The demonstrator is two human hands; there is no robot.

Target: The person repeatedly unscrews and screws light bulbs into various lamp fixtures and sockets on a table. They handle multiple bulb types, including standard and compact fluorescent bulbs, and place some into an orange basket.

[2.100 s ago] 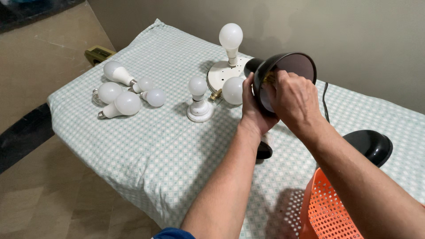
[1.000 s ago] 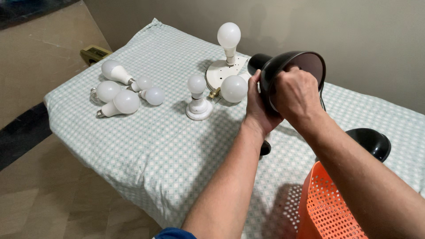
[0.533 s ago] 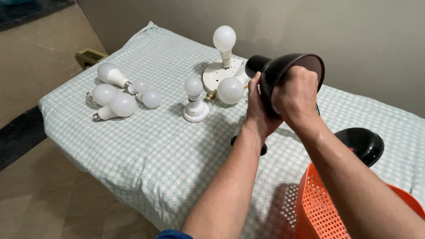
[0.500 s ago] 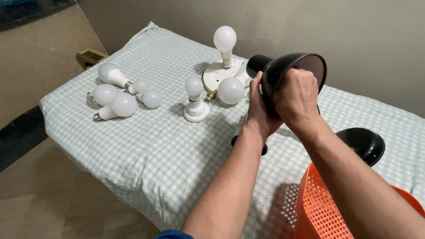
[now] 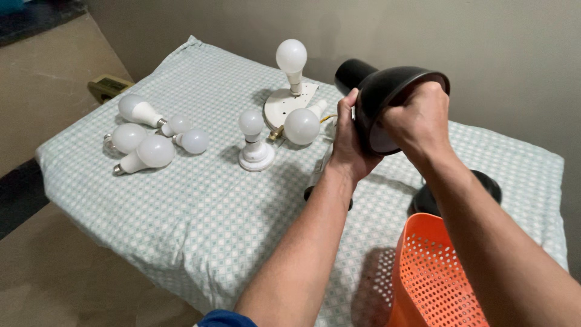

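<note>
A checkered table (image 5: 181,224) carries an orange basket (image 5: 433,284), cut off below. Above it, the black lamp shade (image 5: 387,91) is gripped by the left hand (image 5: 348,142), fingers wrapped underneath. The right hand (image 5: 420,118) reaches into its mouth, fingertips hidden. Loose white bulbs (image 5: 154,151) lie well apart, near the table's left edge.

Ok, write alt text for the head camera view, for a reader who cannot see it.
A person's left hand grips the outside of a black lamp shade while the right hand reaches into its open mouth. Below them, a checked cloth carries several loose white bulbs and small white bulb holders, with an orange perforated basket at lower right.
</note>
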